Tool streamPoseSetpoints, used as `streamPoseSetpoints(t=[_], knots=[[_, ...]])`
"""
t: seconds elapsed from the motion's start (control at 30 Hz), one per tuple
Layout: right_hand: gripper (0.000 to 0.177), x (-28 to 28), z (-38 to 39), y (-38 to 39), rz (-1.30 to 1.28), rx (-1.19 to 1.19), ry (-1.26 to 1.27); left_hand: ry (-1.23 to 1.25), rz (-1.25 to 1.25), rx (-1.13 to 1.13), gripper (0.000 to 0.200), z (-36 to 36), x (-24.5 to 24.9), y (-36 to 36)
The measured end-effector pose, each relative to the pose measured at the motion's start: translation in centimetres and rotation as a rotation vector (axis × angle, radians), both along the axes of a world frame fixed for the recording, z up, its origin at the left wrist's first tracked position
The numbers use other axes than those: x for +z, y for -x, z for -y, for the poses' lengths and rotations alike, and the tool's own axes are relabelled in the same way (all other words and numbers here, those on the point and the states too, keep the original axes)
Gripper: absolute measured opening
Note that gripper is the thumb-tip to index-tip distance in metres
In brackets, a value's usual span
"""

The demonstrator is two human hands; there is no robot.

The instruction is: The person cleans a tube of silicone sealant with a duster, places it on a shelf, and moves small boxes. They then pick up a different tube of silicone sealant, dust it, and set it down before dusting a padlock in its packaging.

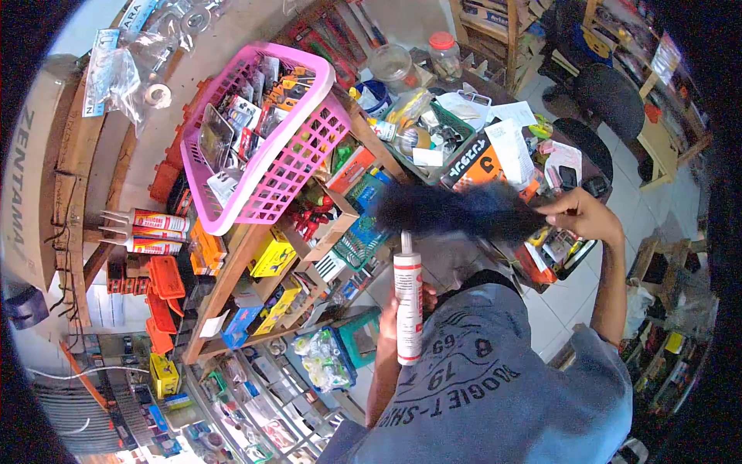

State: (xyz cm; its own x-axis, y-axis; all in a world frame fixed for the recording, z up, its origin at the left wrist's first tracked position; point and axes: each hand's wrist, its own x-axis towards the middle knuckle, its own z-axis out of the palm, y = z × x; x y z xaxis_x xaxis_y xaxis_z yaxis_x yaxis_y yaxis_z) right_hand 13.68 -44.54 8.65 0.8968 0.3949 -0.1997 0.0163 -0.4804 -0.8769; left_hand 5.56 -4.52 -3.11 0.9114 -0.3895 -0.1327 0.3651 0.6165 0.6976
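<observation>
My left hand [389, 315] is wrapped round a white silicone sealant tube [409, 309] with red bands and red lettering, held upright with its pale nozzle pointing up. Out to the right, my right hand [585, 216] is closed on the end of a dark, fluffy duster [456, 213]. The duster is smeared by motion and stretches leftward, its far part overlapping the nozzle in this view. Similar sealant tubes [158, 220] lie on their sides on the wooden shelf at left.
A pink basket [305, 151] full of packaged goods sits on the wooden shelving. Behind the duster, an orange-black box [483, 162], papers and a red-lidded jar [444, 58] crowd a table. A black chair [610, 97] stands at upper right. Bagged washers [158, 94] hang upper left.
</observation>
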Motion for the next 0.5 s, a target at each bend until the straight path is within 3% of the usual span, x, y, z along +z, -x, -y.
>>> streamPoseSetpoints(t=[0.13, 0.23, 0.3, 0.43, 0.47, 0.5], knots=[[0.027, -1.2, 0.5, 0.0, 0.048, 0.232, -0.025, -0.083, -0.023, -0.045, 0.068, -0.4, 0.0, -0.5], [0.026, -0.7, -0.3, -0.1, 0.046, 0.080, -0.001, -0.030, -0.128, 0.067, 0.066, 0.1, 1.2, -0.8], [0.025, -0.7, -0.4, 0.0, 0.011, 0.107, 0.013, 0.146, -0.169, 0.021, 0.064, -0.7, -0.2, -0.8], [0.024, -2.1, -0.7, -0.4, -0.012, 0.199, -0.004, 0.210, -0.152, -0.030, 0.064, -1.5, -3.3, -0.2], [0.025, -1.7, -1.1, -0.3, -0.185, 0.068, -0.066, 0.068, -0.215, 0.104, 0.057, -0.2, -0.6, -0.2], [0.025, -2.2, -1.1, -0.1, -0.189, 0.066, -0.063, 0.071, -0.218, 0.103, 0.057, -0.3, -0.7, -0.4]])
